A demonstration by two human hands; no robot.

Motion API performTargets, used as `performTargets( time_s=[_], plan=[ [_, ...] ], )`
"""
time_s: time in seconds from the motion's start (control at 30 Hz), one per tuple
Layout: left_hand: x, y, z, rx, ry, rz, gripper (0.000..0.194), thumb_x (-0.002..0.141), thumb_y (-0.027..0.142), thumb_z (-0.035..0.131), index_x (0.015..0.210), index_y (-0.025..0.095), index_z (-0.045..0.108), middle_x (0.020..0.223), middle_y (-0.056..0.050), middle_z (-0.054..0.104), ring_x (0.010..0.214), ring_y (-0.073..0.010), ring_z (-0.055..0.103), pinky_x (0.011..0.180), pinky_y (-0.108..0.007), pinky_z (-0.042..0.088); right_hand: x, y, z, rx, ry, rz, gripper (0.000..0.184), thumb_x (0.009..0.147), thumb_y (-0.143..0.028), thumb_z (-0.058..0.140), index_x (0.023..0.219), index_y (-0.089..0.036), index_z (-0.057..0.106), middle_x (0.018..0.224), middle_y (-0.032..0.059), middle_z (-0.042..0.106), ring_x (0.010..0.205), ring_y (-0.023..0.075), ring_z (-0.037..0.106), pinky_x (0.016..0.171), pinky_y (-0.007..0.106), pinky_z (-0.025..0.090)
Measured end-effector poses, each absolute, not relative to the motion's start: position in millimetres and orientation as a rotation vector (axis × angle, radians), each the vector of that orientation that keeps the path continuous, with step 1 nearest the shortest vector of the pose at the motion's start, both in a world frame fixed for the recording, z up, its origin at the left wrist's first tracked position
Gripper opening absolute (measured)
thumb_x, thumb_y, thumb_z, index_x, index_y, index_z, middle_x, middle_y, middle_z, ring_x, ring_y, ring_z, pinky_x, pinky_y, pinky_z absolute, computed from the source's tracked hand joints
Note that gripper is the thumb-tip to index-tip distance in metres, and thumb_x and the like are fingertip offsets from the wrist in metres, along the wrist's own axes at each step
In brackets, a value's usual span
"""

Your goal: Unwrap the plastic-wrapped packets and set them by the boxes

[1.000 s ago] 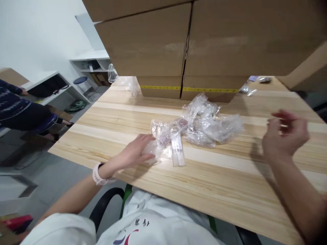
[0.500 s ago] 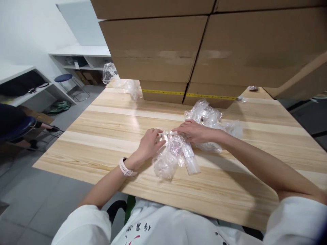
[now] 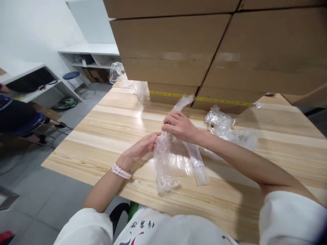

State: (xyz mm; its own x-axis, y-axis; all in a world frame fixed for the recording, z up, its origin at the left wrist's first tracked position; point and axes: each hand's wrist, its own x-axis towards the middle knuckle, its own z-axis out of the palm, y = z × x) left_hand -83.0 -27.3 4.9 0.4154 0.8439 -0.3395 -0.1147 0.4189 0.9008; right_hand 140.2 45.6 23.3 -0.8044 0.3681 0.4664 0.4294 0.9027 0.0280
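Observation:
A crumpled clear plastic bag (image 3: 162, 163) lies between my hands, its upper end sticking up past my right fingers toward the boxes. My right hand (image 3: 180, 127) is closed around the bunched middle of the bag. At the bag's left edge, the fingers of my left hand (image 3: 143, 146) are pressed together on the plastic; their tips are partly hidden. A flat, narrow clear plastic packet (image 3: 198, 166) lies on the wooden table (image 3: 107, 136) to the right of the bag. The small things under my right hand are too hidden to name.
Stacked cardboard boxes (image 3: 168, 47) stand across the back of the table, with a yellow measuring tape (image 3: 173, 96) along their base. More crumpled plastic (image 3: 222, 124) lies to the right, and plastic bags (image 3: 135, 86) at the far left corner. A person (image 3: 17, 115) sits at left.
Both hands have closed on the plastic bag, which is now gathered into a longer, upright bunch. My right hand has come closer to my left. The view has turned slightly left.

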Motion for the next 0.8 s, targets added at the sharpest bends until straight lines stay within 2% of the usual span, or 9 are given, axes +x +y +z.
performTargets(
  time_s=[0.07, 0.13, 0.23, 0.37, 0.5, 0.63, 0.7, 0.8],
  plan=[
    [-98, -27, 3, 0.927, 1.029, 0.775, 0.060, 0.067, 0.055, 0.088, 0.111, 0.017, 0.073, 0.101, -0.010, 0.072, 0.082, -0.0196, 0.067, 0.074, -0.030, 0.055, 129, 55, 8, -0.498, -2.572, -0.168, 0.033, 0.104, -0.010, 0.039, 0.104, -0.025, 0.070, 0.113, 0.0079, 0.070, 0.113, 0.0236, 0.055, 0.098, 0.042, 0.040],
    [-112, -32, 0, 1.014, 1.167, 0.805, 0.063, 0.064, 0.047, 0.091, 0.115, 0.017, 0.070, 0.092, -0.004, 0.069, 0.074, -0.0149, 0.064, 0.069, -0.026, 0.052, 126, 56, -11, -0.453, -2.596, -0.125, 0.029, 0.105, -0.015, 0.042, 0.110, -0.024, 0.069, 0.121, 0.0085, 0.070, 0.115, 0.0236, 0.056, 0.098, 0.042, 0.042],
    [-128, -38, -2, 1.290, 1.341, 0.724, 0.058, 0.074, 0.041, 0.084, 0.125, 0.020, 0.066, 0.088, 0.000, 0.064, 0.071, -0.0139, 0.064, 0.065, -0.025, 0.050, 137, 47, -37, -0.550, -2.635, -0.012, 0.020, 0.105, -0.023, 0.049, 0.111, -0.023, 0.069, 0.119, 0.0089, 0.071, 0.107, 0.0244, 0.059, 0.091, 0.040, 0.046],
    [-134, -28, 3, 1.596, 1.555, 0.598, 0.050, 0.081, 0.042, 0.077, 0.125, 0.021, 0.066, 0.088, -0.002, 0.069, 0.067, -0.0155, 0.062, 0.060, -0.026, 0.045, 155, 31, -50, -0.755, -2.613, 0.198, 0.021, 0.104, -0.021, 0.048, 0.101, -0.021, 0.069, 0.109, 0.0089, 0.073, 0.096, 0.0228, 0.063, 0.081, 0.037, 0.048],
    [-120, -13, 6, 1.791, 1.641, 0.463, 0.042, 0.078, 0.048, 0.079, 0.109, 0.022, 0.069, 0.080, -0.001, 0.070, 0.066, -0.0181, 0.063, 0.060, -0.027, 0.042, 159, 25, -43, -0.892, -2.584, 0.303, 0.020, 0.104, -0.024, 0.050, 0.098, -0.022, 0.068, 0.103, 0.0085, 0.072, 0.091, 0.0226, 0.063, 0.079, 0.037, 0.048],
    [-107, -12, -1, 1.763, 1.661, 0.530, 0.017, 0.085, 0.038, 0.068, 0.083, 0.021, 0.066, 0.073, 0.000, 0.068, 0.063, -0.0171, 0.060, 0.059, -0.026, 0.038, 153, 26, -34, -0.977, -2.557, 0.380, 0.018, 0.104, -0.026, 0.051, 0.102, -0.022, 0.068, 0.101, 0.0081, 0.069, 0.092, 0.0232, 0.062, 0.077, 0.036, 0.049],
    [-106, -12, -7, 1.609, 1.649, 0.666, 0.020, 0.086, 0.034, 0.062, 0.073, 0.020, 0.060, 0.066, 0.000, 0.063, 0.058, -0.0149, 0.055, 0.056, -0.025, 0.036, 146, 27, -30, -0.980, -2.510, 0.380, 0.019, 0.104, -0.027, 0.050, 0.104, -0.021, 0.068, 0.103, 0.0093, 0.068, 0.095, 0.0240, 0.061, 0.079, 0.037, 0.049],
    [-108, -9, -15, 1.289, 1.469, 0.872, 0.026, 0.082, 0.040, 0.065, 0.071, 0.020, 0.054, 0.056, 0.004, 0.053, 0.049, -0.0110, 0.046, 0.049, -0.023, 0.034, 129, 30, -25, -0.850, -2.497, 0.408, 0.021, 0.105, -0.030, 0.050, 0.106, -0.021, 0.069, 0.107, 0.0100, 0.068, 0.101, 0.0247, 0.060, 0.087, 0.040, 0.050]
  ],
)
